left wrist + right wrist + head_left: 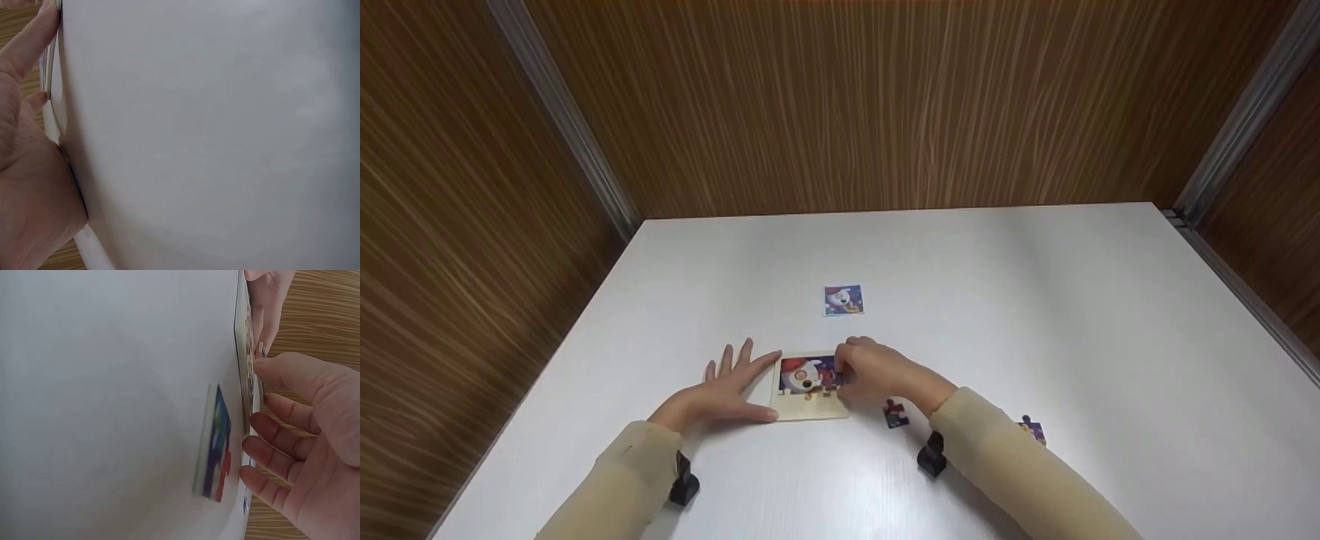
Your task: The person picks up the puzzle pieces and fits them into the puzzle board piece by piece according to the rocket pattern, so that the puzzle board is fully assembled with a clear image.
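Note:
A small wooden puzzle tray lies on the white table, its upper part filled with joined pieces picturing a white character in a red hat. My left hand is spread at the tray's left side, with thumb and index fingertip touching its edge. Over the tray's right side, my right hand pinches a puzzle piece between thumb and index finger. That piece stands on edge in the right wrist view and is mostly hidden in the head view. The left wrist view shows mainly tabletop beside my left hand.
A loose puzzle piece lies just right of the tray, below my right wrist. Another piece is farther right, partly behind the right sleeve. Beyond the tray lies a small square picture card. Wood-grain panels enclose the table.

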A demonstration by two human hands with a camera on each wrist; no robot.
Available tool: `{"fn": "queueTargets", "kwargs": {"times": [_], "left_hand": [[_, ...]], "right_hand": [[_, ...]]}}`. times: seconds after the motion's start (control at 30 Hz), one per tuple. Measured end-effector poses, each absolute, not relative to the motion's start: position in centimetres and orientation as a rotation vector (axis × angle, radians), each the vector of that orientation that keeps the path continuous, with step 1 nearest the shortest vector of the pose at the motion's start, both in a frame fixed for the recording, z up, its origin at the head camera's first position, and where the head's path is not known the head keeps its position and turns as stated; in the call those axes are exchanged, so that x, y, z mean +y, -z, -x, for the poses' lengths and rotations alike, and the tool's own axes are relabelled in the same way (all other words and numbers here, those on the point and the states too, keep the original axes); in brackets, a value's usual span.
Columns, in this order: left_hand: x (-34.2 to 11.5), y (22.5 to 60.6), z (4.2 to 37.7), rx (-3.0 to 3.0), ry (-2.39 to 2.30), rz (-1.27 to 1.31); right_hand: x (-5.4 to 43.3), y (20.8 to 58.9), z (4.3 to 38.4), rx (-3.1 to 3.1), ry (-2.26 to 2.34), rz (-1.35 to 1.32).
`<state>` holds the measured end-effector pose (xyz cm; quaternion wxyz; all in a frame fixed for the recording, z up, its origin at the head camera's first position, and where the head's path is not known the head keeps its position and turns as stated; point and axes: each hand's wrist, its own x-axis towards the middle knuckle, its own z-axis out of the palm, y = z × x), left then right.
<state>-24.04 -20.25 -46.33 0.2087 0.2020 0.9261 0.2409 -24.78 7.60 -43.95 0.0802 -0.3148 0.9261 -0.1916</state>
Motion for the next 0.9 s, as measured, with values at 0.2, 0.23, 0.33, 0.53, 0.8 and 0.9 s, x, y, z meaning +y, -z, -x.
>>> {"fn": "queueTargets", "kwargs": {"times": [0.2, 0.23, 0.33, 0.53, 0.8, 0.9], "left_hand": [[-20.24, 46.43, 23.79, 2.571, -0.68, -0.568], [-20.25, 46.45, 23.77, 2.57, -0.681, -0.57], [-20.31, 46.46, 23.74, 2.57, -0.677, -0.572], [-20.4, 46.44, 23.89, 2.574, -0.674, -0.577], [-20.51, 46.56, 23.85, 2.573, -0.678, -0.571], [-20.59, 46.65, 23.8, 2.573, -0.679, -0.565]], "right_hand": [[7.09, 44.2, 24.78, 2.753, 0.581, 0.847], [7.05, 44.24, 24.77, 2.749, 0.585, 0.835], [6.95, 44.34, 24.74, 2.743, 0.594, 0.824], [6.83, 44.25, 24.65, 2.775, 0.607, 0.866], [6.62, 44.72, 24.88, 2.788, 0.585, 0.884], [6.49, 44.76, 24.8, 2.77, 0.592, 0.873]]}}
